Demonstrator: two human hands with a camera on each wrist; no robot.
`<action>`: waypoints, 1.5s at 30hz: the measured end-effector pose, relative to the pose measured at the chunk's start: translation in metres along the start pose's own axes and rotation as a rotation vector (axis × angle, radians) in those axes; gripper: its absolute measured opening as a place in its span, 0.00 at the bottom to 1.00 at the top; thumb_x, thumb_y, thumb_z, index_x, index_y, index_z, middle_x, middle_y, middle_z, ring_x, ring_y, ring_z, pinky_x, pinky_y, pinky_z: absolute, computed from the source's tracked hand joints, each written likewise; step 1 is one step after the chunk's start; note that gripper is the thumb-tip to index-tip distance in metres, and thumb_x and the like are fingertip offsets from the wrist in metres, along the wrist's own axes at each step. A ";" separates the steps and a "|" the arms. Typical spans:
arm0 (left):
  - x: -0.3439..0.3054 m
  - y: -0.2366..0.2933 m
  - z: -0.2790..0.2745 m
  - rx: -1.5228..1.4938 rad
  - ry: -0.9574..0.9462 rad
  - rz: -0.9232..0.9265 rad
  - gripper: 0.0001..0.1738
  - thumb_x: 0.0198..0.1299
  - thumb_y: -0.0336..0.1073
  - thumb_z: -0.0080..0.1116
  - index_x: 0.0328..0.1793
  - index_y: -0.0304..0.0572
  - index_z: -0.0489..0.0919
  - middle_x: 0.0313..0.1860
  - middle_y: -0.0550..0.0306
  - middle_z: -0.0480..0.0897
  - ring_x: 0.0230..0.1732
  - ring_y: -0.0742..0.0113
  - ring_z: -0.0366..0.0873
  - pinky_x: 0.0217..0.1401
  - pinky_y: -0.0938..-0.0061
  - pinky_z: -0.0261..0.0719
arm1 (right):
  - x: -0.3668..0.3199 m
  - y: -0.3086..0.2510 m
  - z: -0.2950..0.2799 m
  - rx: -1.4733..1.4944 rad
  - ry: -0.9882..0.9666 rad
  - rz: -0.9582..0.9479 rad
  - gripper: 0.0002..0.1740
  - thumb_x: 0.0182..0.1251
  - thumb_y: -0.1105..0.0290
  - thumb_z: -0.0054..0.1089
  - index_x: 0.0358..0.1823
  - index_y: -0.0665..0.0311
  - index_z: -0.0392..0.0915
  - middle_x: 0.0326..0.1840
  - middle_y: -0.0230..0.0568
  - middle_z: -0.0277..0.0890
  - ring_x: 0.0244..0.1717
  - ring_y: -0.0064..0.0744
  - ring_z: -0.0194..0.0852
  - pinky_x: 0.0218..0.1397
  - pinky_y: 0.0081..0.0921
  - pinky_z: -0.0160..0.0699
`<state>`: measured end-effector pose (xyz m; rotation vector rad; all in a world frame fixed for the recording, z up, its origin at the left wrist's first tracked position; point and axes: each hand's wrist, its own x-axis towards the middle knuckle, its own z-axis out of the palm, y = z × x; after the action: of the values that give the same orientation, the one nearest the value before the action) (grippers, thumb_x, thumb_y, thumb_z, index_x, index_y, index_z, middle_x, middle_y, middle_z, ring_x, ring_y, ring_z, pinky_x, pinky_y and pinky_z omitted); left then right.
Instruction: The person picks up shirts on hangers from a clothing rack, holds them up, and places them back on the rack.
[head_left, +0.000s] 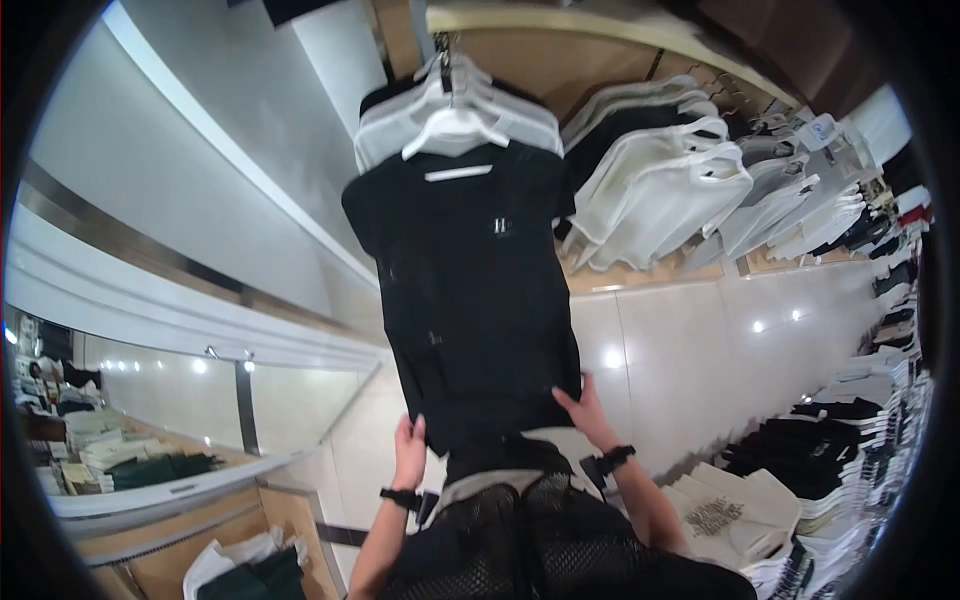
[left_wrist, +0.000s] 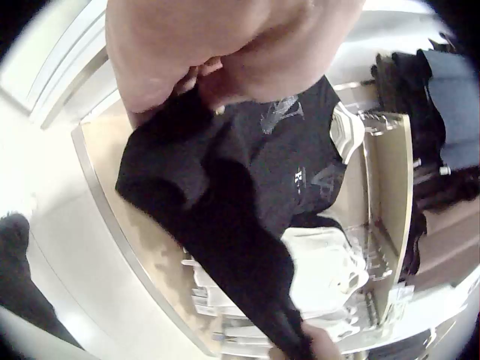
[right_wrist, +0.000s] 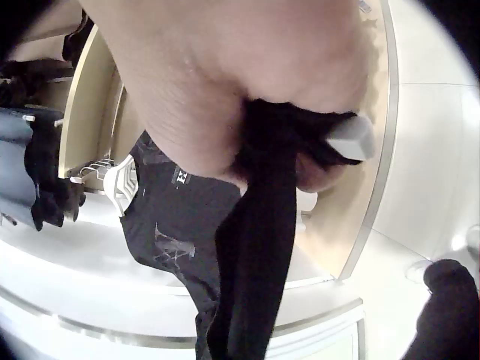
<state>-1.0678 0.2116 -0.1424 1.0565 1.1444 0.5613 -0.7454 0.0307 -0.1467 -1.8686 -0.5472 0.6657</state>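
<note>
A black T-shirt (head_left: 470,290) hangs on a white hanger (head_left: 455,130) at the front of a rail of shirts. My left hand (head_left: 413,430) pinches the lower left corner of its hem, and my right hand (head_left: 572,402) grips the lower right corner. In the left wrist view the left hand (left_wrist: 202,75) bunches the black cloth (left_wrist: 225,195) between fingers and thumb. The right wrist view shows the right hand (right_wrist: 285,150) curled round a fold of the T-shirt (right_wrist: 255,247). A band with a camera sits on each wrist.
White and black shirts (head_left: 660,190) hang on the same rail to the right. Stacks of folded clothes (head_left: 850,450) line tables at right, with printed white ones (head_left: 715,515) nearest. A glass shelf (head_left: 150,480) with folded garments stands at left.
</note>
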 end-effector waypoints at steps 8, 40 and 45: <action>0.065 0.056 0.002 -0.551 0.007 -0.215 0.15 0.85 0.30 0.52 0.71 0.54 0.76 0.59 0.59 0.84 0.55 0.70 0.85 0.57 0.74 0.85 | 0.045 -0.078 0.034 -0.133 -0.228 -0.031 0.17 0.80 0.68 0.69 0.66 0.59 0.78 0.58 0.43 0.85 0.59 0.34 0.85 0.66 0.35 0.81; -0.095 0.049 0.018 0.748 -0.235 0.260 0.32 0.52 0.20 0.80 0.60 0.39 0.72 0.54 0.38 0.82 0.59 0.37 0.82 0.63 0.55 0.81 | -0.064 -0.042 -0.086 -0.669 -0.272 -0.417 0.16 0.62 0.80 0.62 0.50 0.59 0.72 0.41 0.50 0.78 0.51 0.59 0.81 0.50 0.54 0.84; -0.129 0.052 0.014 0.768 -0.099 0.379 0.18 0.59 0.14 0.64 0.53 0.36 0.74 0.42 0.34 0.85 0.50 0.32 0.86 0.52 0.54 0.83 | -0.084 -0.020 -0.120 -0.538 -0.079 -0.452 0.16 0.63 0.81 0.60 0.51 0.59 0.73 0.39 0.54 0.82 0.46 0.64 0.84 0.47 0.58 0.82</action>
<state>-1.0933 0.1234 -0.0368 1.9675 1.0947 0.3490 -0.7297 -0.0967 -0.0736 -2.1030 -1.2511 0.3035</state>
